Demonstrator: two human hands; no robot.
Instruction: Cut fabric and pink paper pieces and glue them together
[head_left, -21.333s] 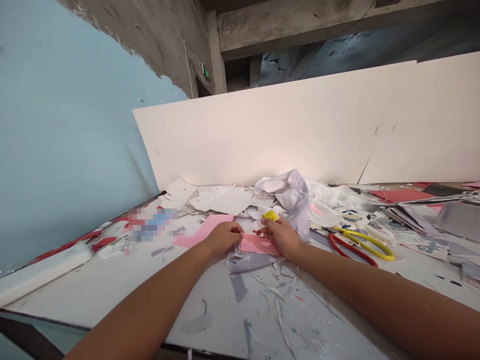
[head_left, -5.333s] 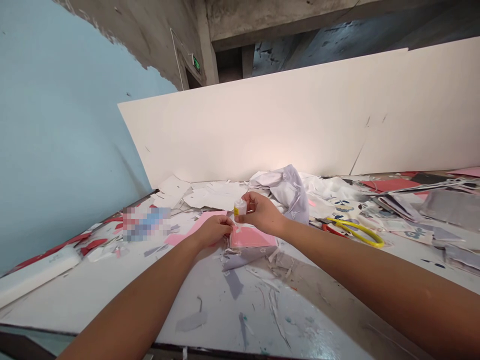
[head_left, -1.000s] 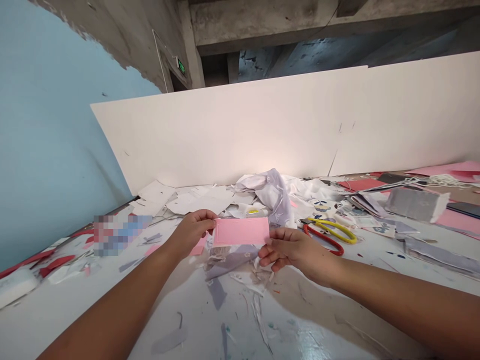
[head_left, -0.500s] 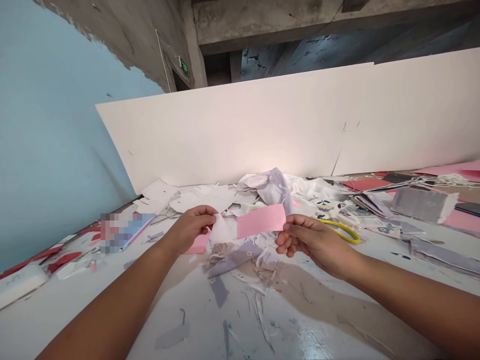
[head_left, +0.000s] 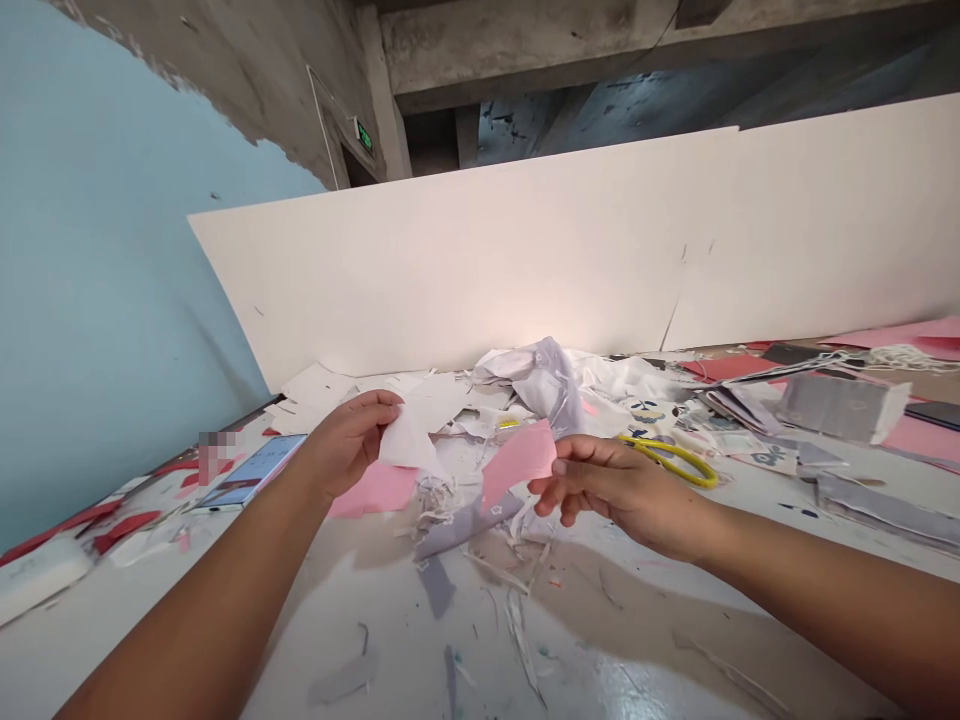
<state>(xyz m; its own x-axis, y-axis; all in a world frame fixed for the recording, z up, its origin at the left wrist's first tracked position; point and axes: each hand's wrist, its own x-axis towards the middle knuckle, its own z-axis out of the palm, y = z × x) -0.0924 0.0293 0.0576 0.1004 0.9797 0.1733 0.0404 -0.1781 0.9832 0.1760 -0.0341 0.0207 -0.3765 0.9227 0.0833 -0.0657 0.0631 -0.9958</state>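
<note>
My left hand pinches a curled piece of white paper, probably a peeled backing sheet. My right hand holds a tilted pink paper strip between thumb and fingers. A narrow gap seems to separate the strip from the white piece. Below them lie a flat pink sheet and a lilac fabric scrap, with white shreds between my hands. Yellow-handled scissors lie just beyond my right hand.
The white table is littered with scraps. A phone lies at left, crumpled white and lilac cloth at back, and a grey block at right. A tall white board stands behind the table.
The white piece has moved left with my left hand and curls more. The pink strip now tilts downward, and my right hand has shifted slightly left.
</note>
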